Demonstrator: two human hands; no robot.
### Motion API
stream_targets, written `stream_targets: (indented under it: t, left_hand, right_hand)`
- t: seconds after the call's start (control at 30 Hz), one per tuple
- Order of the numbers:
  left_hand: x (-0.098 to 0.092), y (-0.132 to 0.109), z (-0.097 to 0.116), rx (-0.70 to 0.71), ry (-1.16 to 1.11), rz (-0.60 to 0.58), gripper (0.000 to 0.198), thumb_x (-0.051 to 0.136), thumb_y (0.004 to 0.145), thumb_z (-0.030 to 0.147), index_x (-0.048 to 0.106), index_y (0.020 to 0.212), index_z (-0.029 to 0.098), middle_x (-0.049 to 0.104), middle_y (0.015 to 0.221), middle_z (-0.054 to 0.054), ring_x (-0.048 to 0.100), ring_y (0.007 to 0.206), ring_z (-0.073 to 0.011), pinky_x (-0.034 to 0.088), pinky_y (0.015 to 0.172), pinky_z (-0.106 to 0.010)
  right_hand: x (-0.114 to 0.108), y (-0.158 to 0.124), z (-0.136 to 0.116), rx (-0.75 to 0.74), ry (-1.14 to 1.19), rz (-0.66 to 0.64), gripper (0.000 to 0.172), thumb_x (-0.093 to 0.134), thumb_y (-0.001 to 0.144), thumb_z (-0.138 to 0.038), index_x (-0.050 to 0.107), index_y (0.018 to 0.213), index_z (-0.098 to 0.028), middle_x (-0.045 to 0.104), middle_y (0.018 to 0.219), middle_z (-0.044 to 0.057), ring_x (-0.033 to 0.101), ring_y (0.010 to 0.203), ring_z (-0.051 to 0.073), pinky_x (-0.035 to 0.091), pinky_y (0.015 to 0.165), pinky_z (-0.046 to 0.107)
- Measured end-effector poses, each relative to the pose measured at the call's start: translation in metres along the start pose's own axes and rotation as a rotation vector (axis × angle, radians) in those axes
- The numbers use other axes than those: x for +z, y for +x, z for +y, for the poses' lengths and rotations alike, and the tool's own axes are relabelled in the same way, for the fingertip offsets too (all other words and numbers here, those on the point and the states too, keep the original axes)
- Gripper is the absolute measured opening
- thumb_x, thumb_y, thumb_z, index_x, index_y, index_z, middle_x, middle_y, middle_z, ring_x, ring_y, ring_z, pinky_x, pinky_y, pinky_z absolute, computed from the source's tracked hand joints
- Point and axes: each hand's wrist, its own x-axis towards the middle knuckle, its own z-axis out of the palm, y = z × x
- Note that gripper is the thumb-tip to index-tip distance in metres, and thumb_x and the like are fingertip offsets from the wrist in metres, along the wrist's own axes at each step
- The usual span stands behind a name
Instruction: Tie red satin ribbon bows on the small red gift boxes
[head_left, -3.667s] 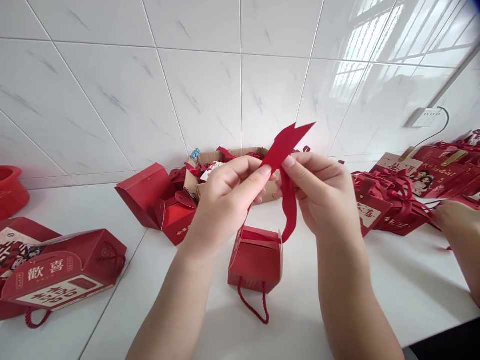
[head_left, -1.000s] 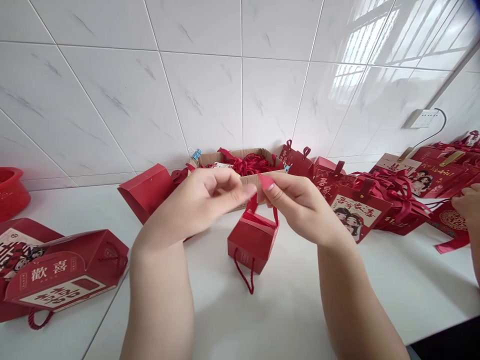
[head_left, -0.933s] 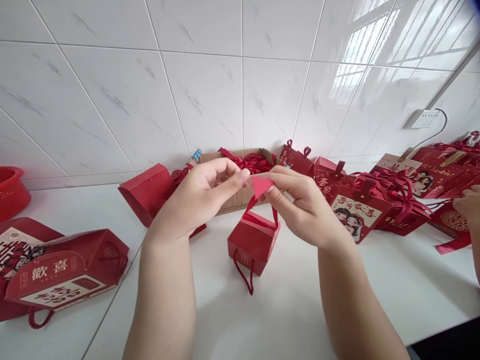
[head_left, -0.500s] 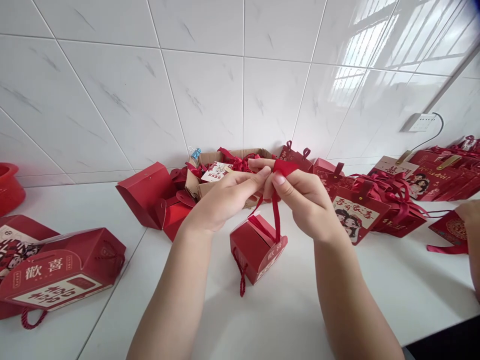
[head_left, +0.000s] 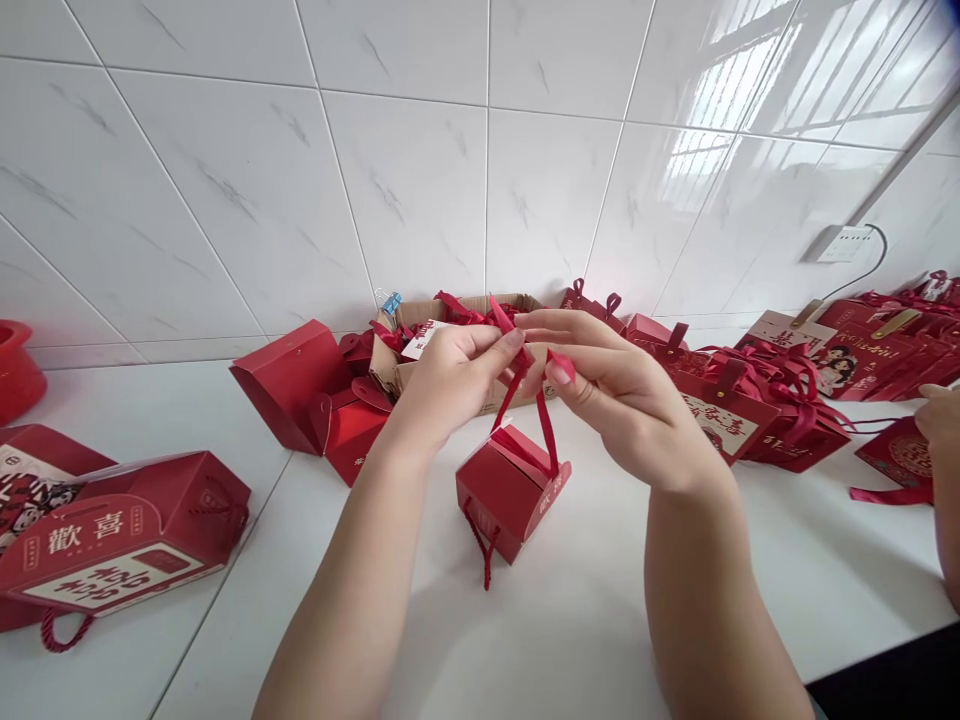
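A small red gift box (head_left: 510, 495) with a red cord handle sits tilted on the white counter (head_left: 570, 620) in front of me. A red ribbon (head_left: 546, 425) runs up from the box's top to my hands. My left hand (head_left: 450, 375) pinches one end of the ribbon above the box. My right hand (head_left: 622, 390) pinches the other end, with its fingers closed round it. Both hands meet just above the box.
A cardboard box (head_left: 450, 340) of red ribbons stands at the wall behind my hands. Red folded boxes (head_left: 300, 395) lie left of it, a larger printed red box (head_left: 112, 545) at far left, several finished boxes (head_left: 757, 405) at right. Another person's hand (head_left: 941, 420) shows at the right edge.
The ribbon, held free in the air before, now loops through the small box's top. My hands came down and cross its ends above the box, which has tipped and turned a little.
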Motion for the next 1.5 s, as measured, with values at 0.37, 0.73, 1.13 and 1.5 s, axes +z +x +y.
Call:
stream_targets:
  t: [0.37, 0.73, 1.13, 1.5]
  left_hand:
    - [-0.011, 0.007, -0.008, 0.009, 0.063, 0.118, 0.034, 0.055, 0.087, 0.039, 0.061, 0.062, 0.018, 0.066, 0.066, -0.002, 0.063, 0.071, -0.0163, 0.049, 0.070, -0.027]
    - [-0.017, 0.012, -0.014, 0.039, 0.049, 0.336, 0.029, 0.053, 0.086, 0.029, 0.062, 0.061, 0.018, 0.066, 0.065, -0.002, 0.063, 0.062, -0.0143, 0.052, 0.067, -0.027]
    - [-0.023, 0.016, -0.019, 0.024, 0.096, 0.433, 0.031, 0.054, 0.085, 0.031, 0.056, 0.057, 0.018, 0.061, 0.059, -0.001, 0.061, 0.056, -0.0131, 0.048, 0.058, -0.024]
    - [-0.026, 0.020, -0.027, 0.013, 0.117, 0.485, 0.033, 0.053, 0.084, 0.037, 0.053, 0.057, 0.018, 0.061, 0.060, -0.002, 0.058, 0.056, -0.0137, 0.048, 0.057, -0.025]
  right_hand:
    - [-0.009, -0.005, -0.005, 0.049, -0.020, 0.021, 0.028, 0.046, 0.097, -0.030, 0.069, 0.083, -0.021, 0.060, 0.122, 0.007, 0.054, 0.121, 0.024, 0.046, 0.101, 0.039]
    - [-0.021, -0.008, -0.002, 0.167, 0.055, 0.124, 0.033, 0.049, 0.095, -0.039, 0.067, 0.074, -0.021, 0.066, 0.094, 0.005, 0.061, 0.091, 0.021, 0.050, 0.077, 0.036]
    - [-0.026, -0.013, -0.008, 0.117, 0.067, 0.118, 0.038, 0.047, 0.097, -0.032, 0.060, 0.063, -0.021, 0.059, 0.069, 0.002, 0.059, 0.071, 0.016, 0.046, 0.067, 0.032]
    - [-0.029, -0.018, -0.006, 0.078, 0.221, 0.136, 0.041, 0.052, 0.094, -0.032, 0.050, 0.055, -0.021, 0.048, 0.056, 0.000, 0.056, 0.061, 0.017, 0.049, 0.064, 0.035]
